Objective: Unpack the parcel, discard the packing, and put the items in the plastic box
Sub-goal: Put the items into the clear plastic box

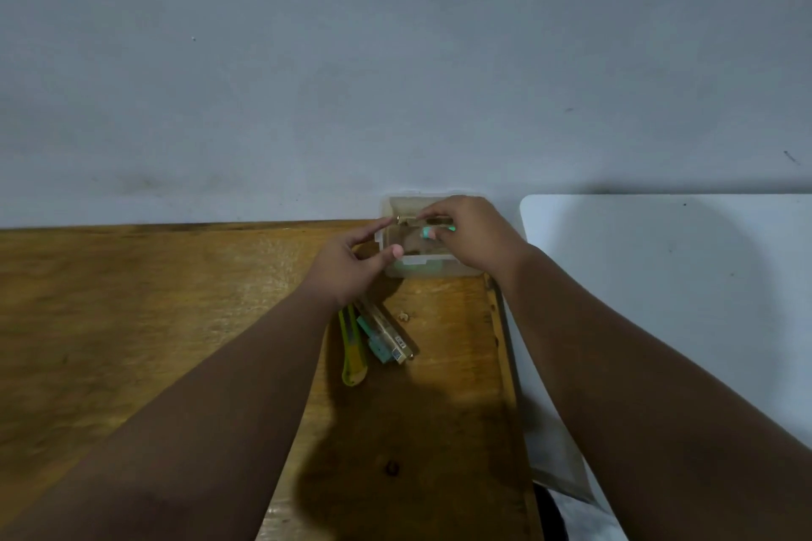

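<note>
Plastic box [397, 268] gets loaded: right hand [472, 233] fingers pinch a teal-tipped item [433, 229] over it, left hand [347, 264] fingers apart steadying, release comes next.

Plastic box [433, 270] sits at far edge of desk [132, 321], against the wall [395, 57]. Left hand [347, 264] at box's left side, right hand [472, 235] over its right part. Near of box, on desk: utility knife [353, 349], packaged item [386, 334] just right of it. Second desk [681, 277] adjoins on the right.
</note>
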